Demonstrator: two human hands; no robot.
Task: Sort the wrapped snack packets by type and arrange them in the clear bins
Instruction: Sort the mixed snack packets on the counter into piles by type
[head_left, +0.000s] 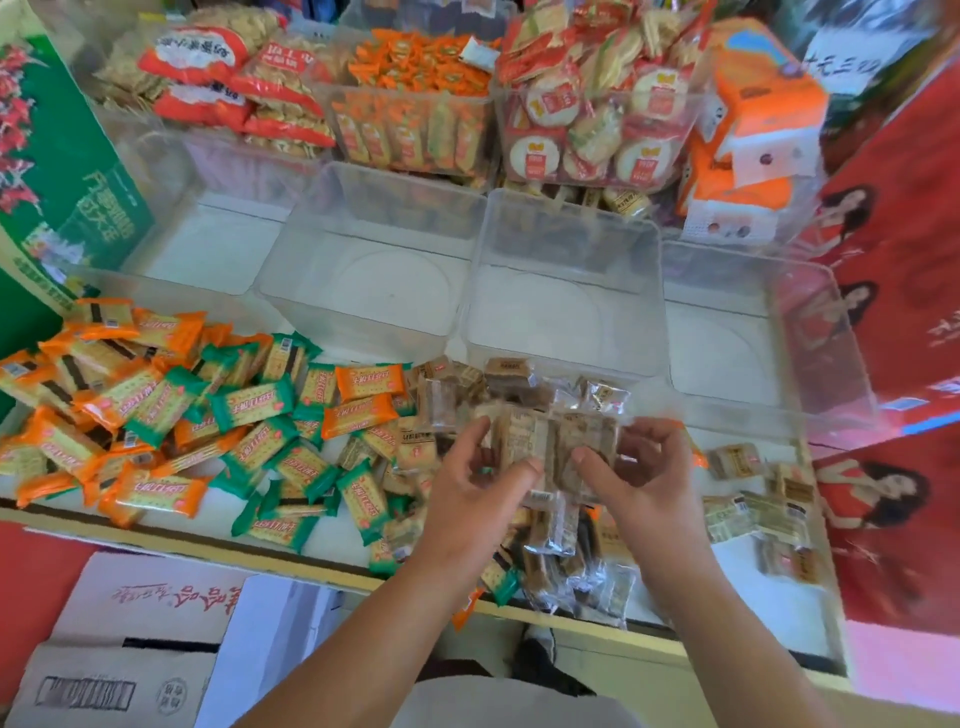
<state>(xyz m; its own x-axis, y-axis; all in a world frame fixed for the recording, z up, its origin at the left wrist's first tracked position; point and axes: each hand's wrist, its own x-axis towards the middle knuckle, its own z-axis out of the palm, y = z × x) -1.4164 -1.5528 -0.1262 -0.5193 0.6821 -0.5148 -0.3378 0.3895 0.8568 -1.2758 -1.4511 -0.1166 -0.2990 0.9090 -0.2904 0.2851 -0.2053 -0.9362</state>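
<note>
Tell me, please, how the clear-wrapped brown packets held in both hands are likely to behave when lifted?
The clear-wrapped packets are several loose pieces squeezed between the left hand and right hand, so the row would probably spill if the pressure eased. Their glossy film looks slippery. They seem light, since thumbs and fingers alone carry them.

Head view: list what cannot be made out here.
- Head view: clear-wrapped brown packets: count hidden by overlap, left hand and right hand; print blurred.
- Head view: dark packets behind the clear bin: type smeared by its walls.
- Head view: paper sign: writing blurred.
</note>
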